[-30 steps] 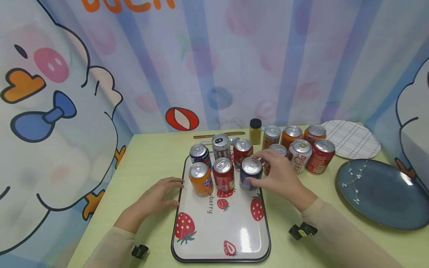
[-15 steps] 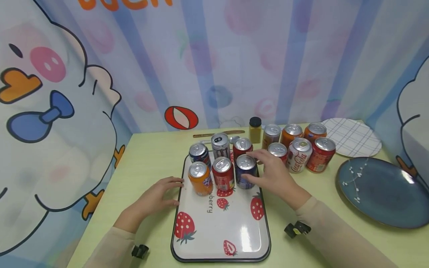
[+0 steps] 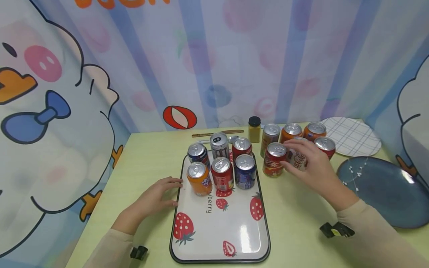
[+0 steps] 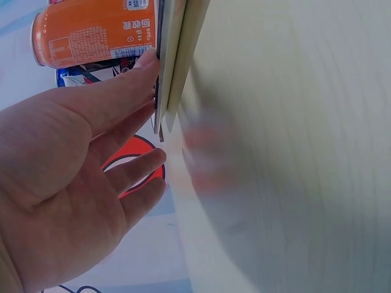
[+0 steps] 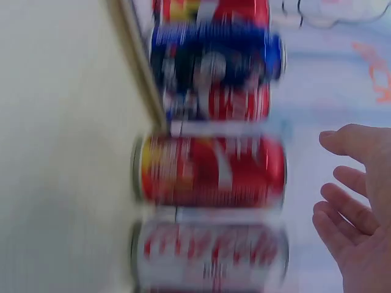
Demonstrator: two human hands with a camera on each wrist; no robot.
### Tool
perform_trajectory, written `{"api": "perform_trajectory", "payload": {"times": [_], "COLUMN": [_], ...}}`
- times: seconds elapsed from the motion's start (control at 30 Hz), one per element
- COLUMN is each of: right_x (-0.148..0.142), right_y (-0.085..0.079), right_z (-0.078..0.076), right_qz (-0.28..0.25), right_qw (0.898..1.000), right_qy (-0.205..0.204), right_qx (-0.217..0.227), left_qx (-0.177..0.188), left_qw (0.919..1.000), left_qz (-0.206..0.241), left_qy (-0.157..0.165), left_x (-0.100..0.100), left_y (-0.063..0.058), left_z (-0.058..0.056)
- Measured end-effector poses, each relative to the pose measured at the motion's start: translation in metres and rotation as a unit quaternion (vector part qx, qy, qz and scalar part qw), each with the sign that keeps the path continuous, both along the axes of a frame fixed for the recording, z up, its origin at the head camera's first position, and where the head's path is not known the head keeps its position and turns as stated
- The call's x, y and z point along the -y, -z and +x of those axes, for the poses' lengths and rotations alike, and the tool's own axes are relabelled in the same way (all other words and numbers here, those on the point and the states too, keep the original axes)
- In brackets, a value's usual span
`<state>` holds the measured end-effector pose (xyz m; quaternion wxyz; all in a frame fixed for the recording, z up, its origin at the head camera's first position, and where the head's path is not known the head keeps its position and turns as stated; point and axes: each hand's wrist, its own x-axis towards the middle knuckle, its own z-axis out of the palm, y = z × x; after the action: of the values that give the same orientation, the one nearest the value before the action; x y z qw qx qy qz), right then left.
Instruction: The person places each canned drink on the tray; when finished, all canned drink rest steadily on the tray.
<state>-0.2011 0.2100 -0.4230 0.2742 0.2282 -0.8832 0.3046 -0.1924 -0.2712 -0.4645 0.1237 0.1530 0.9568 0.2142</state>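
My left hand [image 3: 151,201] rests its relaxed fingers at the left edge of the white strawberry tray [image 3: 234,230]. On the tray's far half stand several drink cans in two rows. The front row has an orange Fanta can [image 3: 200,183], a red can [image 3: 222,178] and a dark blue can [image 3: 245,175]. Right of the tray, my right hand [image 3: 316,173] has its fingers and thumb spread, holding nothing. It is nearest a red can [image 3: 273,165] and partly hides a white Coca-Cola can [image 3: 297,158]. The right wrist view shows a gap between that hand and both cans.
Behind stand a tall can [image 3: 269,139], two orange cans, another red can [image 3: 325,146] and a black-capped jar [image 3: 254,132]. A blue plate [image 3: 378,197] and a checked round mat [image 3: 355,137] lie at right. A knife [image 3: 218,133] and a spoon [image 3: 233,139] lie beyond the tray.
The dark blue can has shifted left into line with the front row on the tray. My right hand has let go of it and moved right. The left hand has stayed put.
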Motion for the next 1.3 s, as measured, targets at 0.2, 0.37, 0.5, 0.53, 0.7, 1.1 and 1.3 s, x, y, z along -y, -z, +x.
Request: {"api": "perform_trajectory", "payload": {"times": [0.2,0.37,0.5,0.53,0.7,1.1,1.3], "right_x": [-0.055,-0.086,-0.098,-0.100,-0.103,-0.098,-0.078], "right_y": [0.002,0.008,0.014,0.015,0.020,0.020,0.010], "right_z": [-0.009,-0.019,-0.023,-0.023,-0.024,-0.002,0.025], "right_qz": [0.011,0.014,0.022,0.023,0.013,-0.050,-0.023], "right_qw": [0.998,0.993,0.988,0.986,0.976,0.966,0.977], "right_qy": [0.050,0.088,0.107,0.110,0.120,0.159,0.133], "right_qx": [0.028,0.074,0.113,0.125,0.179,0.198,0.164], "left_qx": [-0.001,-0.005,-0.007,-0.007,-0.008,-0.007,-0.012], "left_qw": [1.0000,1.0000,1.0000,1.0000,0.9999,0.9999,0.9999], "left_qz": [-0.003,-0.001,0.004,0.005,0.006,0.010,0.005], "left_qy": [0.006,0.005,0.004,0.003,0.005,0.006,0.011], "left_x": [-0.001,-0.002,-0.002,-0.002,-0.001,-0.001,-0.002], "left_y": [-0.002,-0.003,-0.002,-0.002,-0.001,-0.002,-0.004], "left_z": [0.002,0.002,0.002,0.002,0.002,0.001,0.002]}}
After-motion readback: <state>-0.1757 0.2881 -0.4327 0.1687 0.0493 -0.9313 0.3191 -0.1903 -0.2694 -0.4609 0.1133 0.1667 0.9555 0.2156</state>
